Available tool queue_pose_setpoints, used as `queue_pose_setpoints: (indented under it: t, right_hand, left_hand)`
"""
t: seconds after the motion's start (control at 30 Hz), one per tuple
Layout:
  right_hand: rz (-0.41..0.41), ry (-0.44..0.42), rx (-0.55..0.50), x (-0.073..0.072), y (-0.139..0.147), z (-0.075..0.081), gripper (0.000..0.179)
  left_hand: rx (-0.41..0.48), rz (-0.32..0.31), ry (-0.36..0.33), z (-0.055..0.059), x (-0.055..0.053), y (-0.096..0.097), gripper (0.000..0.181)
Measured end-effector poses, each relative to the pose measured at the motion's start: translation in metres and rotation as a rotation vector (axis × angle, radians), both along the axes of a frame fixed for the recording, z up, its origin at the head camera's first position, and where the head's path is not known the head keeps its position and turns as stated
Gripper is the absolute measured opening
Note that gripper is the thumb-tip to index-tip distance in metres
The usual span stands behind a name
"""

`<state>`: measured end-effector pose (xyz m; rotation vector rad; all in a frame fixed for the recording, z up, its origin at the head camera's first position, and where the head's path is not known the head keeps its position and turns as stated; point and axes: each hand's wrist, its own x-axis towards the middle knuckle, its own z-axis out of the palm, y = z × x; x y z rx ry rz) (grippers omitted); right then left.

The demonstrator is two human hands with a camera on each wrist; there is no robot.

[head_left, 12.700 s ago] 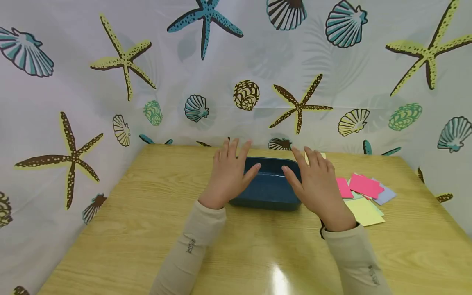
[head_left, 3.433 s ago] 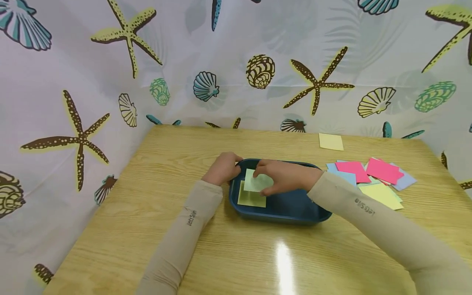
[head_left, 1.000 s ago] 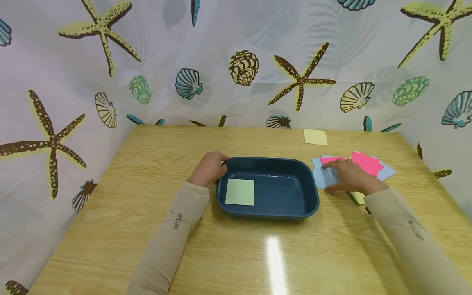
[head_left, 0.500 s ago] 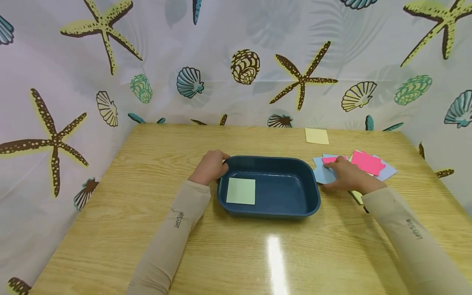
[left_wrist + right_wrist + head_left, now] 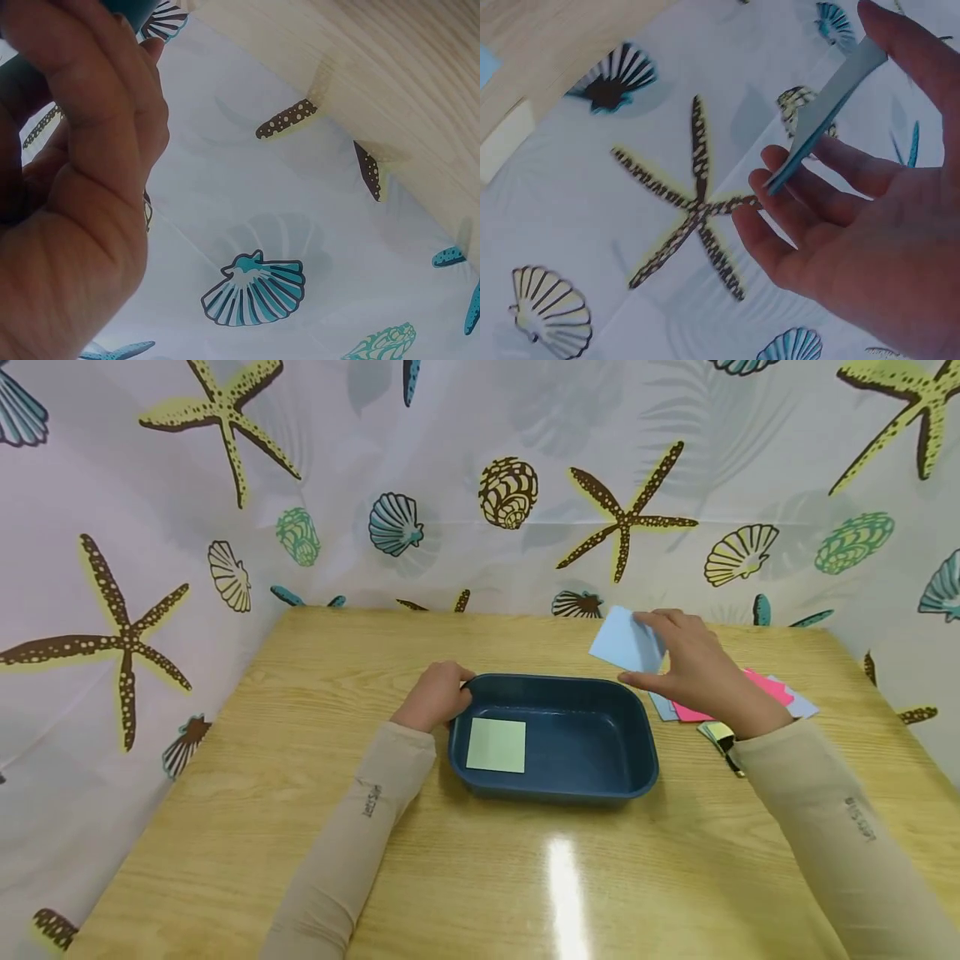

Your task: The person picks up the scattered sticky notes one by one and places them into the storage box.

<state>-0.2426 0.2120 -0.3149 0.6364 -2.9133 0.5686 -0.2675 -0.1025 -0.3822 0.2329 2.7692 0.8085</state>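
A dark blue plastic tray (image 5: 577, 756) stands on the table, with a pale green square note (image 5: 497, 745) lying flat at its left end. My left hand (image 5: 433, 697) grips the tray's left rim, thumb on the inner side; the left wrist view shows the fingers (image 5: 112, 112) curled at it. Above the table, behind the tray's right back corner, my right hand (image 5: 693, 668) pinches a light blue paper note (image 5: 624, 642) between thumb and fingers. The right wrist view shows this slightly bent note (image 5: 821, 112) nearly edge-on.
Right of the tray lies a loose pile of pink notes (image 5: 772, 687), blue notes (image 5: 663, 707) and yellow-green notes (image 5: 712, 732), partly hidden by the right hand and sleeve. A pale yellow note (image 5: 508, 142) lies apart near the patterned cloth (image 5: 450, 552) at the table's back edge.
My right hand has picked the light blue note off the pile and raised it up and left toward the tray. The left hand keeps its grip on the tray rim.
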Motion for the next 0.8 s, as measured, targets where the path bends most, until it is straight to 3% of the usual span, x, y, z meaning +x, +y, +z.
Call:
queue_pose_setpoints:
  t: [0.1,0.23,0.47,0.67,0.8]
  right_hand:
    - [0.112,-0.059,-0.003,0.002,-0.025,0.004,0.078]
    - [0.208,-0.115,0.020,0.002,-0.050,-0.004,0.075]
    - [0.323,-0.197,0.074,0.004,-0.089,-0.026,0.071]
    - [0.397,-0.330,0.174,0.002,-0.116,-0.042,0.079]
    - [0.416,-0.361,0.245,-0.002,-0.132,-0.049,0.081]
  left_hand:
    - [-0.014,-0.003,0.011,0.002,0.000,-0.001,0.041]
    - [-0.028,-0.017,0.031,0.002,0.000,-0.001,0.041]
    - [-0.052,-0.003,0.038,-0.002,0.002,-0.003,0.041]
    - [0.004,-0.024,0.041,-0.001,0.002,-0.005,0.041]
    - [0.030,-0.034,0.046,0.000,0.002,-0.007,0.040]
